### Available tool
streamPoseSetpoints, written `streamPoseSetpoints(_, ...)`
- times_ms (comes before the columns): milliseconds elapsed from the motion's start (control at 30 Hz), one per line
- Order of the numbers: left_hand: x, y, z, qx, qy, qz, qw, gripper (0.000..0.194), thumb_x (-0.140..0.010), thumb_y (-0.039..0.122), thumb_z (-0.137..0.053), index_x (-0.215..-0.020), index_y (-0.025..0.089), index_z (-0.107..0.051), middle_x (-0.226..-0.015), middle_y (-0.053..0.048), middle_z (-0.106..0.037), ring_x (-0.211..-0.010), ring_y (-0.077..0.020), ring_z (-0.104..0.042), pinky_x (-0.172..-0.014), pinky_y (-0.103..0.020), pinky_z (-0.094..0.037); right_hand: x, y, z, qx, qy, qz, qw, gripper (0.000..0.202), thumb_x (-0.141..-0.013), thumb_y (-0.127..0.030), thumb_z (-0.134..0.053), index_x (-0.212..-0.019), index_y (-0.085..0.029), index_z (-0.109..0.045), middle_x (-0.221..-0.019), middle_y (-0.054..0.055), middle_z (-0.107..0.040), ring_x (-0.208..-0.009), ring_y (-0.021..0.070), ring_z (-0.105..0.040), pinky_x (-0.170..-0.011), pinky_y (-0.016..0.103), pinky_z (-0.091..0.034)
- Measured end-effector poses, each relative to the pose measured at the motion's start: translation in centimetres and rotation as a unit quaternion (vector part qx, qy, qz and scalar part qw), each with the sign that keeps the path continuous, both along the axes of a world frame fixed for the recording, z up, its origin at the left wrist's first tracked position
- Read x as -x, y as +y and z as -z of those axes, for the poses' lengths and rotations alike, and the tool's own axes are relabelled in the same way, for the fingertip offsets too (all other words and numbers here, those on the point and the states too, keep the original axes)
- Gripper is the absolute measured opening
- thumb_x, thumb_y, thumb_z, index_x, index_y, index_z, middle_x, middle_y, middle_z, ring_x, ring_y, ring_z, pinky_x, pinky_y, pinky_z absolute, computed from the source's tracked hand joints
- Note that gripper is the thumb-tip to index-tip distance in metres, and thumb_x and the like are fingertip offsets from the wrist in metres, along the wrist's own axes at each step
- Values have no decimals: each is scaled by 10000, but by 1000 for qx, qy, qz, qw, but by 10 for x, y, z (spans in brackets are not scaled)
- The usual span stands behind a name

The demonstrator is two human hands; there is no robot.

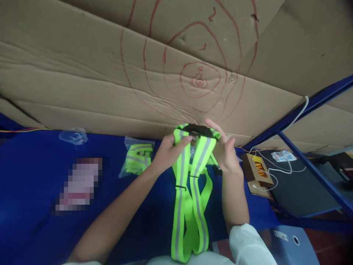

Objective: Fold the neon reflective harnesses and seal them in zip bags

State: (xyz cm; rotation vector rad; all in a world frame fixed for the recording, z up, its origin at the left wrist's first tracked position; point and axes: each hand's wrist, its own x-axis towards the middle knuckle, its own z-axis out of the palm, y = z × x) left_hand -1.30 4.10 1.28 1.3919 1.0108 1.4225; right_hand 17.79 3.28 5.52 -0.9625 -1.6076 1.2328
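Observation:
A neon yellow-green harness of straps [180,209] with grey reflective stripes and black buckles hangs in front of me, its lower loops reaching down to my lap. My left hand [172,149] grips its upper left part, with the thumb lying over the strap near the black band. At the upper right of the harness is my right hand [226,152], its index finger stretched out and fingers apart; part of the palm side is hidden. A clear bag with folded green straps [139,156] lies on the blue table [116,147] to the left.
Crumpled clear plastic [73,136] and a pixelated item [79,184] lie on the left. Cardboard with red rings [154,84] stands behind. To the right are a brown box [257,171], white cables, a blue metal frame [311,165] and a grey-blue binder [289,243].

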Motion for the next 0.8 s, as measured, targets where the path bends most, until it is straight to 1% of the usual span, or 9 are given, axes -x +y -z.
streamPoseSetpoints(33, 1, -1, -1, 4, -13, -28, 1000, 380, -895, 524, -680, -763, 174, -745, -713, -4, -714, -710, -187, -664, -658, -263, -500, 1, -2, -1, 3, 1, -32, 999, 1043, -709, -940, -569, -1548, -340, -419, -1453, 71, -594, -1331, 339, -554, -1093, 477, -471)
streamPoseSetpoints(100, 4, -2, -4, -1, -21, -65, 998, 420, -911, 537, -658, -709, 177, -733, -654, 6, -683, -666, -174, -644, -623, -257, -477, 4, -4, 0, 9, 21, -37, 999, 1037, -689, -809, -752, -1558, -343, -430, -1493, 65, -574, -1324, 335, -562, -1113, 476, -467)
streamPoseSetpoints(167, 7, -3, -7, -22, 0, -75, 997, 341, -911, 480, -678, -773, 180, -765, -729, 3, -729, -739, -183, -675, -698, -262, -502, 9, -2, 4, 30, 27, -8, 999, 896, -766, -648, -804, -1538, -351, -459, -1523, 46, -553, -1350, 301, -552, -1139, 454, -456)
streamPoseSetpoints(267, 10, -4, -12, -38, 28, -57, 997, 300, -918, 436, -683, -807, 176, -783, -866, -24, -785, -863, -203, -713, -825, -280, -517, 18, 4, 12, 34, 88, 45, 995, 735, -827, -519, -799, -1483, -340, -520, -1501, 33, -572, -1362, 262, -549, -1160, 437, -441)
streamPoseSetpoints(400, 11, -5, -16, 32, -45, 65, 996, 377, -890, 523, -710, -833, 158, -780, -825, -59, -790, -827, -219, -732, -815, -308, -549, 27, 7, 20, 28, 158, 85, 983, 645, -847, -453, -794, -1438, -336, -563, -1264, 27, -693, -1157, 221, -658, -1051, 399, -530)
streamPoseSetpoints(500, 8, -6, -15, 131, -158, 173, 963, 478, -835, 589, -751, -982, 135, -761, -796, -79, -786, -740, -218, -732, -757, -329, -575, 33, 5, 21, 51, 182, 88, 978, 687, -871, -451, -759, -1495, -344, -493, -991, -5, -705, -888, 188, -695, -885, 387, -604)
streamPoseSetpoints(567, 6, -6, -13, 170, -195, 199, 945, 501, -813, 589, -774, -1005, 127, -750, -813, -84, -783, -728, -207, -724, -741, -317, -571, 37, 3, 22, 71, 193, 71, 976, 745, -877, -440, -742, -1543, -350, -420, -840, -34, -661, -764, 182, -683, -808, 391, -621)
streamPoseSetpoints(667, 4, -4, -10, 174, -183, 172, 952, 484, -810, 561, -787, -1053, 144, -746, -901, -75, -784, -822, -217, -729, -783, -314, -561, 39, 3, 20, 78, 203, 56, 974, 785, -865, -393, -736, -1562, -352, -379, -897, -16, -693, -827, 204, -705, -822, 399, -622)
streamPoseSetpoints(800, 7, -1, -10, 50, -58, 44, 996, 496, -749, 446, -863, -1139, 171, -729, -1136, -67, -770, -1118, -268, -689, -1008, -351, -509, 39, 3, 19, 40, 181, 75, 980, 782, -812, -303, -728, -1530, -359, -424, -1308, 19, -678, -1081, 230, -693, -916, 379, -596)
